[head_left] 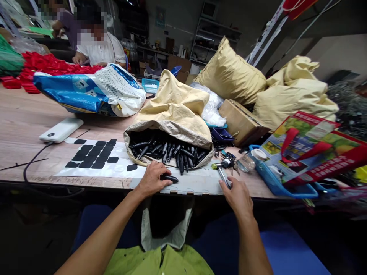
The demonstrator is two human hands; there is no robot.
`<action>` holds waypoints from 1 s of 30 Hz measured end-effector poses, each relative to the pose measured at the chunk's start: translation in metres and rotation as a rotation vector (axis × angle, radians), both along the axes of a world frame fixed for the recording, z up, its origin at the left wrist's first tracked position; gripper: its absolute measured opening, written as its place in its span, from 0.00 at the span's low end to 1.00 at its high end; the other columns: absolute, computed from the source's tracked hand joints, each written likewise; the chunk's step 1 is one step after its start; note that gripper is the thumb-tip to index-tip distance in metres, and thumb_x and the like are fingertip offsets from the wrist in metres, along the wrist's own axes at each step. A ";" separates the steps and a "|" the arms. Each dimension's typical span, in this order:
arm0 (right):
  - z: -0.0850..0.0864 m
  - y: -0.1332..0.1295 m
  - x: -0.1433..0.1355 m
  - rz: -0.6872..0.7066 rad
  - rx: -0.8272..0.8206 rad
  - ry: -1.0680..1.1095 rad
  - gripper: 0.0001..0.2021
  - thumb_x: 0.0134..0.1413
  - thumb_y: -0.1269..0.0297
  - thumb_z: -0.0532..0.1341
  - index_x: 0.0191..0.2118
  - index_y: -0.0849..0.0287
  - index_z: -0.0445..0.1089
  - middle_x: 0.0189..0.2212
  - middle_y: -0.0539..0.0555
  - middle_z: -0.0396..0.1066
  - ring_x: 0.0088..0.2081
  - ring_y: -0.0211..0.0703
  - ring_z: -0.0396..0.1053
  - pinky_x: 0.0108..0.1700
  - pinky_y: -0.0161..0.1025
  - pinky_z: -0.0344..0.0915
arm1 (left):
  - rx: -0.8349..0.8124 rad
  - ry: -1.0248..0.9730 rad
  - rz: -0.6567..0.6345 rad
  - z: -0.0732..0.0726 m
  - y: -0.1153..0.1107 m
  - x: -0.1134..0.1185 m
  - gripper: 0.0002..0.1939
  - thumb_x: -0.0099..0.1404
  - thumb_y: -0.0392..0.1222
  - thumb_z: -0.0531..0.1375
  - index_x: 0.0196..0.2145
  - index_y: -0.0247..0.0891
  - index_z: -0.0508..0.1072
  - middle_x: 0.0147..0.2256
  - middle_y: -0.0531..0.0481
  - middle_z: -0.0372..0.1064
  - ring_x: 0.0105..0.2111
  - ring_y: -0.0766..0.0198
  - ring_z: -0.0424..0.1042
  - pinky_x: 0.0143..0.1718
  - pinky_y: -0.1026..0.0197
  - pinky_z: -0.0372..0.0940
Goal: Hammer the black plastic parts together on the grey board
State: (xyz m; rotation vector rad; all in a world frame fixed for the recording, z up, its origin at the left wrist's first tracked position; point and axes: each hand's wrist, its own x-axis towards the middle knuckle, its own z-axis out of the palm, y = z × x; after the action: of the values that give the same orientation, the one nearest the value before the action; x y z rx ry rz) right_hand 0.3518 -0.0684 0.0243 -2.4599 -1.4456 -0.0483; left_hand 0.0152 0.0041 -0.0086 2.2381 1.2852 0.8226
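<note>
At the table's front edge, my left hand [153, 178] is closed on a black cylindrical part [169, 178], which lies sideways in front of the open sack. To the right, my right hand [237, 193] grips the handle of a small hammer [223, 176], whose yellow-green end points away to the left. Between and beyond my hands, a beige sack [174, 103] lies with its mouth toward me, full of black cylindrical parts [164, 149]. A grey strip [195, 185] runs along the edge beneath both hands.
Left are black rounded pads [91, 154] on a white sheet, a white power bank [61, 130] with a cable, and a blue-white bag [94, 91]. Right are keys [235, 168], a blue basket [275, 183] and a red shopping bag [312, 149]. People sit behind at left.
</note>
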 end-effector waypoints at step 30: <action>-0.012 -0.044 -0.150 0.683 0.217 0.387 0.23 0.69 0.68 0.52 0.67 0.50 0.65 0.53 0.55 0.76 0.53 0.46 0.75 0.59 0.41 0.70 | -0.075 -0.015 0.017 0.004 0.001 -0.001 0.05 0.57 0.43 0.70 0.34 0.44 0.82 0.32 0.51 0.74 0.41 0.55 0.65 0.45 0.55 0.58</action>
State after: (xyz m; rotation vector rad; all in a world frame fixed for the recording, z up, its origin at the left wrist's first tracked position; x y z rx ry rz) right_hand 0.2019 -0.1121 0.0124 -1.5882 -1.8775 0.3672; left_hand 0.0144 0.0054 -0.0042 2.1617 1.3087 0.7829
